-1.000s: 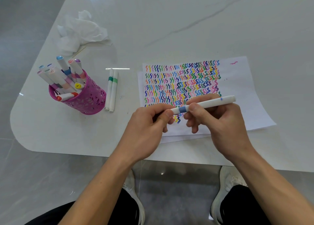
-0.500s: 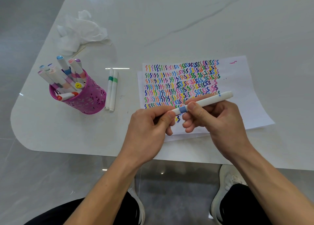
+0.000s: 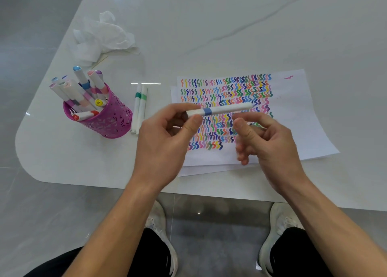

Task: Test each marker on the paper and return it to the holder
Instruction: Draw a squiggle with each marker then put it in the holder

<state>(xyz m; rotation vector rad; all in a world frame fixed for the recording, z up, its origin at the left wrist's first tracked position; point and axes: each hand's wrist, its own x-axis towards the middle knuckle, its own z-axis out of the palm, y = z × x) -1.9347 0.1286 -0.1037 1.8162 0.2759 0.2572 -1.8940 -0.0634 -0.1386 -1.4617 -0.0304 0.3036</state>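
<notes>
White plastic with a blue band round its middle, the marker [image 3: 219, 110] lies almost level across the view. Its long axis runs left to right, and the right end points slightly away from the person. It is held in the air over the squiggle-covered paper [image 3: 293, 109]. The left hand [image 3: 165, 138] pinches its left end between thumb and curled fingers, so that end is hidden. The right end is blurred, and cap or tip cannot be made out. The right hand [image 3: 270, 138] holds nothing, its fingers loosely curled just below the marker's right half. Whether the forefinger brushes the barrel cannot be told.

The paper is the top sheet of a small stack, filled with rows of many-coloured wavy strokes, with one pink stroke alone near its far right corner.

To the left, two green-banded markers [image 3: 140, 109] lie side by side on the tabletop [image 3: 209, 25], their long axes pointing away from the person. Just beyond them stands the magenta perforated holder [image 3: 111, 123]. It is packed with roughly ten markers that lean left and away, caps up in blue, pink and purple. One shows a yellow end [image 3: 98, 102], and a red-capped one [image 3: 83, 115] lies low against the rim. Their lower halves are hidden inside.

Farther back sits a crumpled white tissue [image 3: 104, 38]. Below the tabletop's edge, white shoes [image 3: 157, 224] and black trouser legs are cut off by the frame.
</notes>
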